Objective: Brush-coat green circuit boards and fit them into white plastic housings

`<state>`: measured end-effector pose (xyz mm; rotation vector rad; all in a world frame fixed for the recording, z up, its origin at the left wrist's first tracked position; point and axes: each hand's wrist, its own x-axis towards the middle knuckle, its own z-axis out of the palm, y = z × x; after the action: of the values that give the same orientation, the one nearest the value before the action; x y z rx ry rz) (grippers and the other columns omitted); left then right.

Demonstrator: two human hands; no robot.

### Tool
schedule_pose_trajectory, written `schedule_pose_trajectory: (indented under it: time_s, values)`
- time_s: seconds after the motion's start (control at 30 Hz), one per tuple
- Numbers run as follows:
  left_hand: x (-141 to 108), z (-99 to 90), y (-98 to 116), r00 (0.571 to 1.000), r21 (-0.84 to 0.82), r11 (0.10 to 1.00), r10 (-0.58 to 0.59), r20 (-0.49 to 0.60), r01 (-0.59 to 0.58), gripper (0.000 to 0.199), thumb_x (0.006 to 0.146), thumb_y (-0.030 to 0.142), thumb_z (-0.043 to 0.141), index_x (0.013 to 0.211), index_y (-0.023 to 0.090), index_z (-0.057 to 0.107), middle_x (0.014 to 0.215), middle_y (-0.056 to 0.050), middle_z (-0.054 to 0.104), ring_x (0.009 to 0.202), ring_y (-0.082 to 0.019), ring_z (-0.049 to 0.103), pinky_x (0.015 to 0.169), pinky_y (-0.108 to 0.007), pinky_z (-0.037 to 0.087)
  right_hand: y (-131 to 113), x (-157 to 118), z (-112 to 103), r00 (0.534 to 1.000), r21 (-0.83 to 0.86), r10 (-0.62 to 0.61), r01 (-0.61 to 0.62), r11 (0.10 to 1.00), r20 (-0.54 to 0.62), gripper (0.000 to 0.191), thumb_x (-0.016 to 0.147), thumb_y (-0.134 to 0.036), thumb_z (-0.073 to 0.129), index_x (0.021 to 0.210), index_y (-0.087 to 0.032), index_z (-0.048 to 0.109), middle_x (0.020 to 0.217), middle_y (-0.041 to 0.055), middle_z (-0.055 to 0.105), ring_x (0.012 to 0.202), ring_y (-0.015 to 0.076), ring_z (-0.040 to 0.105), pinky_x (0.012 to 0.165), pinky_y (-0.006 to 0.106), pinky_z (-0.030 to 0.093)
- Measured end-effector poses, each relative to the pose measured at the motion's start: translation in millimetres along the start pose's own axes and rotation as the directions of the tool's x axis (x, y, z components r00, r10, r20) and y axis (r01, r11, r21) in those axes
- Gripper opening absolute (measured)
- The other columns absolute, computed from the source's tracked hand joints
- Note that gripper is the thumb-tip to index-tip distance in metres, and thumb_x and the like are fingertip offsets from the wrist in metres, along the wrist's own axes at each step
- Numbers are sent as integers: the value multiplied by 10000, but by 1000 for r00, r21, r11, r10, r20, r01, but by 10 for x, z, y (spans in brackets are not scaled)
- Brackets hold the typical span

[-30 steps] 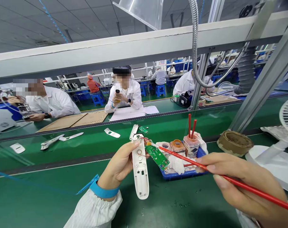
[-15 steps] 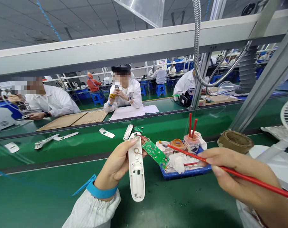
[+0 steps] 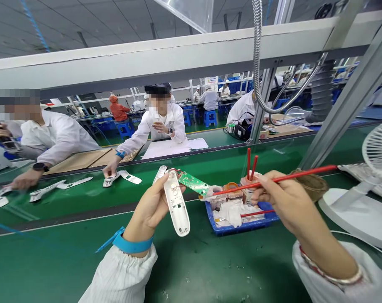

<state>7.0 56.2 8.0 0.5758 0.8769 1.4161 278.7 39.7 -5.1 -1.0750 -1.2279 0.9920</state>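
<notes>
My left hand [image 3: 149, 206] is closed round a long white plastic housing [image 3: 178, 210], tilted with its hollow inner side up. A green circuit board [image 3: 193, 183] hangs off its far end on thin red wires and slants to the right. My right hand [image 3: 281, 200] pinches a slim red-handled brush [image 3: 307, 171]. The brush tip lies at the board's lower right end; whether it touches is too small to tell. Below the brush stands a blue tray [image 3: 232, 230] with crumpled white wipes [image 3: 233, 213], a small pot with upright red sticks [image 3: 248, 162], and another red stick.
White plastic parts [image 3: 74, 182] lie on the green belt [image 3: 153, 162] beyond my bench. Across it, a co-worker's hand [image 3: 110, 169] holds one white part; another co-worker's hand [image 3: 27, 180] reaches in at left. A white fan [image 3: 380, 147] and brown round pad [image 3: 311, 185] stand at right.
The brush tip has moved from over the tray to the board's end, and my right hand has risen. The housing has shifted up and tilted. Two co-workers have reached onto the belt.
</notes>
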Motion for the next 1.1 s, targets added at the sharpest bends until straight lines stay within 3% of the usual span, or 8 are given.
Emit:
schedule_pose_trajectory:
  time_s: [0.1, 0.23, 0.37, 0.67, 0.77, 0.87, 1.0, 1.1]
  values:
    - [163, -94, 15, 1000, -50, 999, -3, -2, 3, 154, 836, 157, 504, 928, 112, 619, 724, -51, 683, 632, -184, 666, 640, -319, 572, 143, 160, 69, 954, 176, 283, -296, 939, 96, 243, 788, -374, 637, 721, -161, 542, 510, 18, 625, 451, 121, 588, 456, 201, 500]
    - [309, -191, 17, 1000, -69, 998, 8, -13, -8, 142, 836, 139, 472, 874, 110, 606, 682, -62, 666, 634, -202, 664, 595, -313, 556, 313, 211, 191, 889, 196, 436, -456, 868, 138, 203, 831, -253, 599, 678, -124, 566, 522, 41, 634, 392, 98, 560, 406, 191, 508]
    - [401, -268, 13, 998, -89, 995, 43, -51, -48, 170, 835, 97, 423, 885, 100, 585, 720, -83, 664, 657, -195, 659, 636, -320, 550, 454, 128, 248, 809, 218, 551, -586, 780, 203, 218, 849, -214, 585, 668, -92, 585, 553, 85, 652, 435, 116, 609, 455, 200, 546]
    - [542, -339, -11, 996, -99, 995, 17, -90, -25, 155, 823, 81, 418, 875, 107, 562, 718, -79, 646, 667, -204, 652, 690, -358, 539, 581, -77, 103, 713, 380, 684, -682, 624, 156, 150, 882, -231, 556, 921, -87, 538, 868, 149, 709, 638, 158, 687, 632, 265, 602]
    - [598, -318, -63, 996, -85, 996, -8, -89, 1, 163, 842, 90, 398, 845, 106, 560, 708, -82, 646, 647, -192, 647, 668, -336, 539, 623, -72, 80, 680, 389, 715, -710, 587, 161, 203, 875, -232, 561, 1002, -83, 507, 955, 175, 692, 659, 171, 690, 642, 284, 604]
    - [659, -298, -110, 997, -66, 998, -30, -78, 25, 183, 857, 97, 385, 837, 97, 567, 679, -83, 641, 628, -187, 646, 654, -326, 541, 621, -93, 39, 675, 401, 717, -713, 575, 173, 283, 858, -235, 580, 1077, -89, 475, 1034, 187, 669, 715, 196, 695, 666, 304, 603]
    - [642, -267, -104, 998, -40, 998, -57, -35, 56, 180, 856, 118, 410, 856, 81, 586, 694, -108, 652, 661, -211, 658, 663, -344, 548, 595, -187, -60, 666, 452, 727, -707, 543, 169, 319, 865, -235, 564, 1142, -142, 435, 1083, 163, 658, 789, 209, 694, 689, 316, 598]
    - [516, -206, -67, 998, -30, 998, -57, -1, 56, 152, 830, 120, 466, 905, 92, 596, 739, -101, 662, 703, -225, 665, 698, -366, 551, 566, -235, -110, 630, 435, 741, -749, 500, 234, 245, 867, -247, 562, 1058, -111, 494, 1021, 174, 677, 693, 177, 693, 637, 281, 591]
